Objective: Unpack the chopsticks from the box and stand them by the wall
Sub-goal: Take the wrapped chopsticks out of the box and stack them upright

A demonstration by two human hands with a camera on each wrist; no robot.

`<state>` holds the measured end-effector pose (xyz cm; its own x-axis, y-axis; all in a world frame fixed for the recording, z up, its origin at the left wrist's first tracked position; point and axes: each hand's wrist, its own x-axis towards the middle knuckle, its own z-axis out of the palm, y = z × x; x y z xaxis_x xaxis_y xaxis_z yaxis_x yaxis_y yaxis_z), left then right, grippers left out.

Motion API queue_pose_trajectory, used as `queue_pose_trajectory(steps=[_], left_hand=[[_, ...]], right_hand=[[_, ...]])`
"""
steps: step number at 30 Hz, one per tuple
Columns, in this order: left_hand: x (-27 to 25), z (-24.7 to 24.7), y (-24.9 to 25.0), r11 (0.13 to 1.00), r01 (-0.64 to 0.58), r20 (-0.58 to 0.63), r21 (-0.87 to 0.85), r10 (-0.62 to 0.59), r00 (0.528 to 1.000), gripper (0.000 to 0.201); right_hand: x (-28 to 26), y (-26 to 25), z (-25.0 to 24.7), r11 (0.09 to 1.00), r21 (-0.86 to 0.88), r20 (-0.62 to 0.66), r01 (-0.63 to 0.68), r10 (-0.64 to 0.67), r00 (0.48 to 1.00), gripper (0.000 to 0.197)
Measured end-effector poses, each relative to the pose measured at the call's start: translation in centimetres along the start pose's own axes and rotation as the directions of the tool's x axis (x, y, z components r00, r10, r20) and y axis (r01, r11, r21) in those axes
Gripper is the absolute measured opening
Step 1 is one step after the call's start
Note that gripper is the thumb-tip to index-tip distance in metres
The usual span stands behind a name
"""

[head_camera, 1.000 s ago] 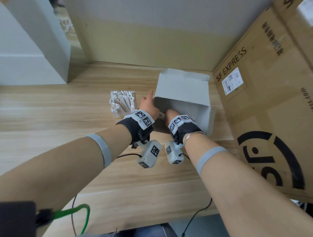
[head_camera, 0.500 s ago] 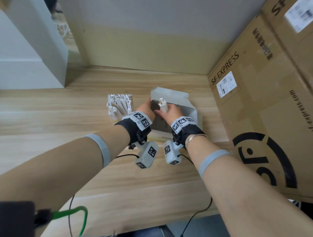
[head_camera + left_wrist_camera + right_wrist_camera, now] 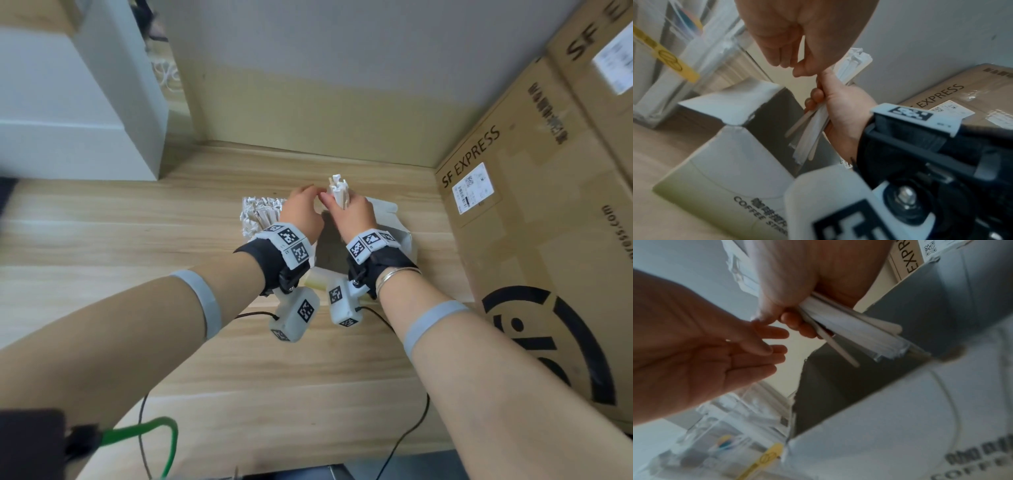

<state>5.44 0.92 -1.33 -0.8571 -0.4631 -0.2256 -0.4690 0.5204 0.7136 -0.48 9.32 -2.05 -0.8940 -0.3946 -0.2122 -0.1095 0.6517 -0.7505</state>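
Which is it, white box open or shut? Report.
Open: the white box has its top flaps spread, its dark inside showing below the sticks in the right hand.

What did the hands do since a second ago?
The right hand went into the box, gripped a bunch of sticks and lifted it clear above the opening. The left hand let go of the box edge and now hovers open beside the bunch. The pile of sticks to the left stayed put.

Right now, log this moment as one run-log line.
right hand: grips chopsticks above box | left hand: open, empty | stack: left of box
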Motion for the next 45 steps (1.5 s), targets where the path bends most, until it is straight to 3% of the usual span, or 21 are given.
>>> queue_pose_trajectory(steps=[3,5,9,12,14,17,26,29,34,37,42,45], left_hand=[[0.1,-1.1,-1.1,1.0,-0.013,-0.077,0.003,0.013,0.997,0.055],[0.3,-1.7,-2.1,0.998,0.022,-0.108,0.064,-0.014,0.994,0.053],[0.6,-2.8,-4.0,0.946,0.188,-0.063,0.264,-0.178,0.982,0.052],[0.7,-3.2,-5.1,0.947,0.296,-0.025,0.127,-0.295,0.955,0.059],[0.8,-3.2,-5.6,0.962,0.274,-0.029,0.007,-0.274,0.961,0.054],[1.1,-3.4,-6.0,0.971,0.237,-0.04,-0.021,-0.237,0.971,0.045],[1.9,-4.5,-6.8,0.981,0.178,0.017,0.078,-0.18,0.984,0.044],[1.9,-4.8,-7.0,0.981,0.157,0.013,0.111,-0.159,0.987,0.043],[1.7,-5.2,-7.2,0.983,0.144,0.019,0.113,-0.147,0.989,0.041],[1.6,-5.2,-7.1,0.983,0.13,0.018,0.129,-0.134,0.991,0.036],[1.8,-5.4,-7.2,0.974,0.136,0.047,0.182,-0.147,0.988,0.041],[1.9,-5.3,-7.4,0.976,0.134,0.049,0.171,-0.144,0.988,0.045]], right_hand=[[0.0,-0.9,0.5,0.999,-0.003,-0.022,0.034,-0.034,0.999,0.026],[0.0,-1.6,0.8,0.998,0.016,-0.048,0.054,-0.053,0.997,0.036],[0.1,-3.0,1.5,0.993,0.064,-0.07,0.098,-0.093,0.993,0.035],[0.3,-3.9,2.3,0.987,0.106,-0.09,0.121,-0.112,0.99,0.043],[0.5,-4.5,2.7,0.983,0.132,-0.103,0.131,-0.118,0.988,0.046],[0.6,-5.6,3.2,0.972,0.184,-0.11,0.144,-0.125,0.986,0.038],[-0.5,-10.2,4.2,0.864,0.467,-0.056,0.189,-0.184,0.981,0.028],[-0.7,-10.3,5.0,0.855,0.486,-0.01,0.179,-0.199,0.98,0.023],[0.1,-8.4,6.0,0.899,0.405,0.034,0.168,-0.198,0.98,0.028],[0.7,-6.5,6.3,0.953,0.26,0.074,0.152,-0.177,0.981,0.041],[1.3,-4.0,7.3,0.999,-0.028,0.161,0.036,-0.031,0.986,0.046],[0.8,-2.8,7.6,0.996,-0.075,0.177,-0.054,0.067,0.982,0.054]])
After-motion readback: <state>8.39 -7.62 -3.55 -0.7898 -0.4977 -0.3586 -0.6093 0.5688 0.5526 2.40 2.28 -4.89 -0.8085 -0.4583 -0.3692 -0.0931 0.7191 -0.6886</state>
